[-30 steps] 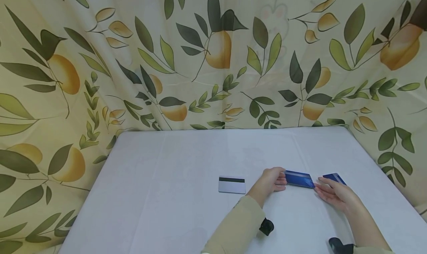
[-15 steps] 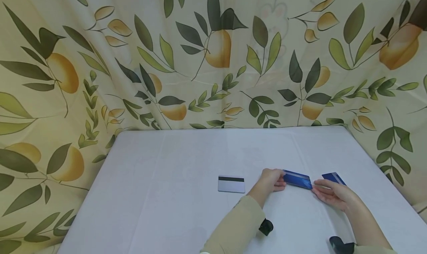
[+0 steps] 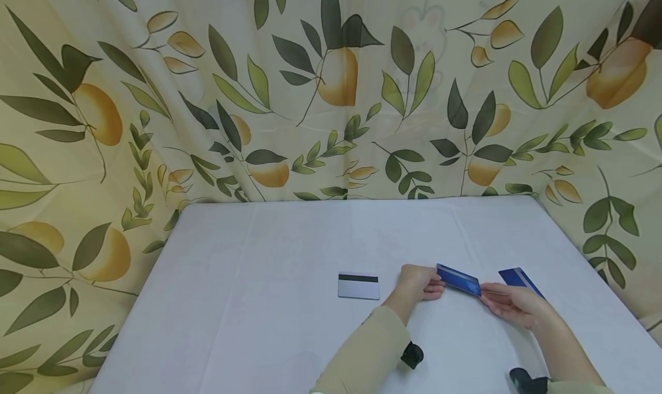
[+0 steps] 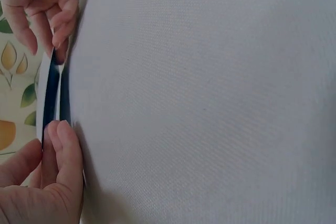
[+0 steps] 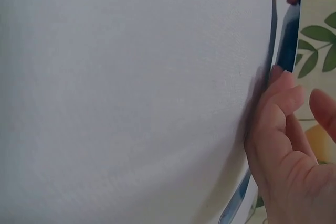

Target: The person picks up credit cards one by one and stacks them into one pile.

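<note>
My left hand (image 3: pixel 418 281) pinches the left end of a blue magnetic-stripe card (image 3: pixel 458 279) between thumb and fingers. The card is raised over the white table, tilted with its right end lower. The fingers of my right hand (image 3: pixel 514 305) touch its right end. In the right wrist view the right thumb (image 5: pixel 323 109) stands apart from the card, and the fingers are slightly bent. In the left wrist view the card (image 4: pixel 51 93) appears edge-on between both hands. A second blue card (image 3: pixel 517 277) lies behind the right hand, partly hidden by it.
A silver card (image 3: pixel 359 286) with a dark stripe lies flat left of my left hand. The white tabletop (image 3: pixel 269 325) ends in front of a curtain (image 3: pixel 289 135) printed with leaves and fruit. A black wrist mount (image 3: pixel 412 355) shows below the left sleeve.
The held blue card has shifted slightly left and tilted more, its right end lowering. My right hand has moved left with it. The silver card stays put.
</note>
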The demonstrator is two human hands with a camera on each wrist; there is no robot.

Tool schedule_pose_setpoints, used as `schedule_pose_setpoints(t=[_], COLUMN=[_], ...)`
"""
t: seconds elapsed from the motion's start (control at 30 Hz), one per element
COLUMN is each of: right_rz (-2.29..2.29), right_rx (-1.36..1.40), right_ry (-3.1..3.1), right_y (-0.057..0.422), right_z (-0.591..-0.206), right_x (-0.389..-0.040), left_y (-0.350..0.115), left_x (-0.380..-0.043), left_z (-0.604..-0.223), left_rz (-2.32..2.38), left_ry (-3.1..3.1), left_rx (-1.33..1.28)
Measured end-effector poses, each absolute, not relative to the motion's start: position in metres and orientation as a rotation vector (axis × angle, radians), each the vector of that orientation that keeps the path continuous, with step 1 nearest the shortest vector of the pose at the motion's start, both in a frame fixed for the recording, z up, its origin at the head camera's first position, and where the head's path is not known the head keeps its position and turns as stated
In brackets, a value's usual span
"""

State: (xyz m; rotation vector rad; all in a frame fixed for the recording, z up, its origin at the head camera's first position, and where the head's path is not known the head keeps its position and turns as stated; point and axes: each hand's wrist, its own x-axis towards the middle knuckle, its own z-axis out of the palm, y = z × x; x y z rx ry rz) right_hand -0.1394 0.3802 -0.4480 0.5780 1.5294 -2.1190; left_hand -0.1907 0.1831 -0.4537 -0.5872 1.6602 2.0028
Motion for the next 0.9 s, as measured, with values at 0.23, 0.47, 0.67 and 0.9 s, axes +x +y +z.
schedule_pose_setpoints(t=[0.23,0.47,0.67,0.9], right_rz=[-2.117,-2.215,-2.247,-2.207], right_rx=[0.651,0.688,0.737,0.81], right_ry=[1.567,1.529,1.532,1.614], right_y=[0.373,0.362,0.351,0.338], right_z=[-0.45,-0.453,-0.45,-0.442], right_x=[-0.138,-0.136,-0.133,-0.134], left_y=[0.183,0.177,0.172,0.162], left_x=[-0.19,-0.188,-0.189,-0.191], left_z=[-0.451,-0.449,-0.45,-0.45], left_rz=[2.006,2.025,2.048,2.066], left_ry=[1.657,1.644,1.664,1.679], left_rx=[-0.62,-0.621,-0.617,-0.604])
